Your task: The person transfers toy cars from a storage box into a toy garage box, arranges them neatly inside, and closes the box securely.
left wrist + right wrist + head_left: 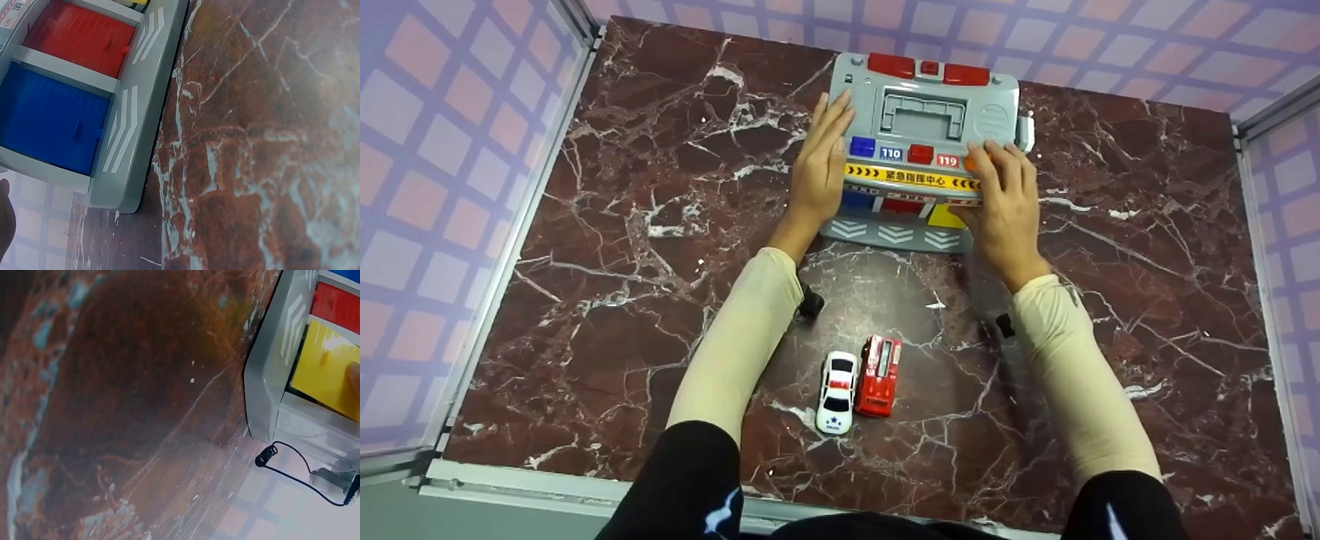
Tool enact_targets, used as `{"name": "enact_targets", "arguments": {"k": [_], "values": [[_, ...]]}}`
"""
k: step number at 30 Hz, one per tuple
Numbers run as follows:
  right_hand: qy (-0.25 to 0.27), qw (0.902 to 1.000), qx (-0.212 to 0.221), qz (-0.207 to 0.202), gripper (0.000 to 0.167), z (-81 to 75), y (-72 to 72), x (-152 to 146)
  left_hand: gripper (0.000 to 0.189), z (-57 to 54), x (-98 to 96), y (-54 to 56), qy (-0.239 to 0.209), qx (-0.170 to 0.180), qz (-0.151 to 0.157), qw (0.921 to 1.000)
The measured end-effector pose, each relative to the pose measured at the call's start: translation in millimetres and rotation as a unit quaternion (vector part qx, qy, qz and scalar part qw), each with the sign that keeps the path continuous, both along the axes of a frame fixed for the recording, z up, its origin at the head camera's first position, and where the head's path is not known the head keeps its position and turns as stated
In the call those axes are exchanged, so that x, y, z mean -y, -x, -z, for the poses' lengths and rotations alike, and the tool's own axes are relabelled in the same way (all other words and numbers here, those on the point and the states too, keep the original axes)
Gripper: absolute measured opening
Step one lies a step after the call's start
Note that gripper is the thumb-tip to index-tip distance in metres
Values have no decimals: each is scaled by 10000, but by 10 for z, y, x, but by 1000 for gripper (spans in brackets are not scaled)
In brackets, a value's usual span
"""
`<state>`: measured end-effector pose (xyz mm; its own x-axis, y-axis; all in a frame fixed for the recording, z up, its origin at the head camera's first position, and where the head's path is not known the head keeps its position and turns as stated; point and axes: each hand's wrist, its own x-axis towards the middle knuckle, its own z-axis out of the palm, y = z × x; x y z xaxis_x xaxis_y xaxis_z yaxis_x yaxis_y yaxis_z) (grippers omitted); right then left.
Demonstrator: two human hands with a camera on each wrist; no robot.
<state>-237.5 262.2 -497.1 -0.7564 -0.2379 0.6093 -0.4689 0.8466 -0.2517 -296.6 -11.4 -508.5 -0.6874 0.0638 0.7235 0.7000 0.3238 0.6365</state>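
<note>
A grey toy emergency-centre garage (857,97) stands at the back, its blue door (53,118), red door (81,39) and yellow door (323,363) facing me. My left hand (819,169) rests along its left side, fingers extended toward the roof. My right hand (1009,202) lies over the front right corner, with its fingers on the orange button (971,161). In the right wrist view, the right thumb (354,377) touches the yellow door, which sits askew with a dark gap along its edge. Blue and red doors fill their frames.
A white toy police car (837,394) and a red toy fire truck (879,375) stand side by side on the marbled table (660,315), nearer to me. A black coiled cord (273,453) hangs by the garage's right side. Patterned panels (457,150) enclose the table.
</note>
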Motion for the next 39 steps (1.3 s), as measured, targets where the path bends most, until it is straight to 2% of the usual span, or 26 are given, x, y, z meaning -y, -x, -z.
{"name": "enact_targets", "arguments": {"k": [12, 22, 34, 39], "values": [[-46, 9997, -244, -32, 87, 27, 9, 3, 40, -32, -5, 2, -157, 45, 35, 9999], [-234, 9984, -504, 34, 83, 56, 5, 2, 40, -21, -6, -11, -133, -151, 7, 9998], [-237, 9960, -863, 63, 83, 96, 48, 38, 40, -10, -4, -20, -184, -75, 19, 9998], [-181, 9962, -847, 124, 83, 94, 64, 48, 40, 0, -16, -13, -134, -43, -20, 9999]]}}
